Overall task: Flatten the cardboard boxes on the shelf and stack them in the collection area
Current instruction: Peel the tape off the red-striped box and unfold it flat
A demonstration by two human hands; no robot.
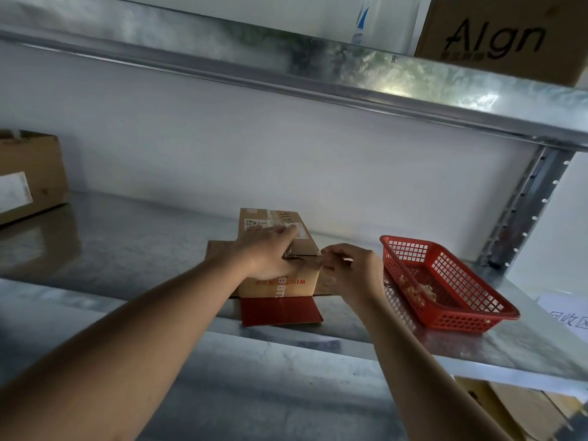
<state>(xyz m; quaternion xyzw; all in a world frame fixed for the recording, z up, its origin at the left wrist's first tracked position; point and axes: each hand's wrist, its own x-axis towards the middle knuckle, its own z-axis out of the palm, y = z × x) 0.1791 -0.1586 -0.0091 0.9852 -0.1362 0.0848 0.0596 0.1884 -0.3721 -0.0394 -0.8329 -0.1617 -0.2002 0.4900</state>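
A: Small cardboard box (pixel 277 249), centre of frame, on the metal shelf (pixel 127 249). Flaps splayed out left, right and front; red-lined front flap (pixel 280 311) hanging past the shelf edge. Half opened, not yet flat.

B: Left hand (pixel 270 254)?

A: Laid over the box top, fingers curled over the far edge at the label, thumb down the near side. Holding, probably to pin the box while the other hand works.

B: Right hand (pixel 348 268)?

A: Just right of the box, fingers bunched, pinching something thin at the upper right corner. Tape strip, probably; too blurred to confirm. Wrist cocked, forearm coming up from lower right.

B: Why the red plastic basket (pixel 458 316) just beside?

A: Scraps inside, looks like a bin for peeled tape. Guess only.

B: Other stuff?

A: Closed carton (pixel 30 178) at left edge, "Algn" carton (pixel 502 39) upper right on the shelf above, paper sign (pixel 566 315) far right, possibly marking the collection area.
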